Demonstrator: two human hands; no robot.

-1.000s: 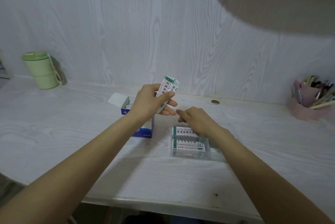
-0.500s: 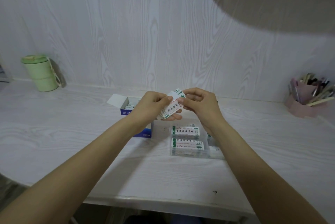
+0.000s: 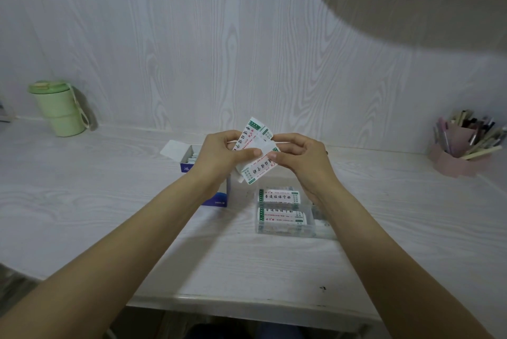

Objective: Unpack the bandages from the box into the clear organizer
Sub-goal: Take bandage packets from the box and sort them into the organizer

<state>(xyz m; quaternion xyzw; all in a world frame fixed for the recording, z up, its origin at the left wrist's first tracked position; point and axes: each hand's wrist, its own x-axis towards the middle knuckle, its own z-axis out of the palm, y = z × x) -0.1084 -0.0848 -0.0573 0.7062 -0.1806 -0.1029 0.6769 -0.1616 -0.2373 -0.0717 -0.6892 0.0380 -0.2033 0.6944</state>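
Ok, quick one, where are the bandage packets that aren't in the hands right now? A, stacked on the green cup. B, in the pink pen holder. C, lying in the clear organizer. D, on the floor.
C: two green-and-white bandage packets lie flat in the clear organizer on the desk, just below both hands.

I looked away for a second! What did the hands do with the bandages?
The right hand rose from the clear organizer and took hold of the bandages held by the left hand; now both pull them apart. The box, organizer and green cup stayed put.
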